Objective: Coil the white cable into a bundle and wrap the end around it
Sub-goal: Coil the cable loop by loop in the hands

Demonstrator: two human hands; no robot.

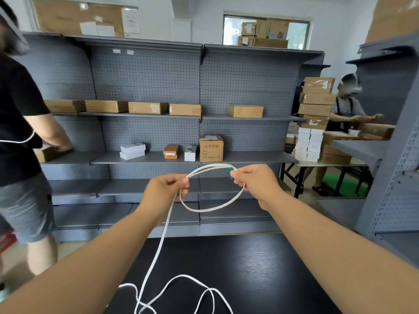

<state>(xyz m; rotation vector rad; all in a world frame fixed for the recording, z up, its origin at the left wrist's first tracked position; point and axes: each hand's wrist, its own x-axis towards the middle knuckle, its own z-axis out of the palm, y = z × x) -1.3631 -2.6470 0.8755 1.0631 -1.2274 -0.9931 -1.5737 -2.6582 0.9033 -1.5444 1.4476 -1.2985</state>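
A white cable (210, 208) forms a single oval loop held in the air between both hands. My left hand (165, 191) pinches the loop's left side, where the strands cross. My right hand (254, 181) pinches the right side, at a small green connector (231, 172). From my left hand the loose length hangs down to the black table (260, 275), where it lies in slack curves (181, 291) near the front edge.
Grey pegboard shelving (199, 71) with cardboard and white boxes stands behind the table. A person in a black shirt (15, 123) stands at the left, reaching onto a shelf. Another person (347, 107) works at a table with stacked boxes at the right.
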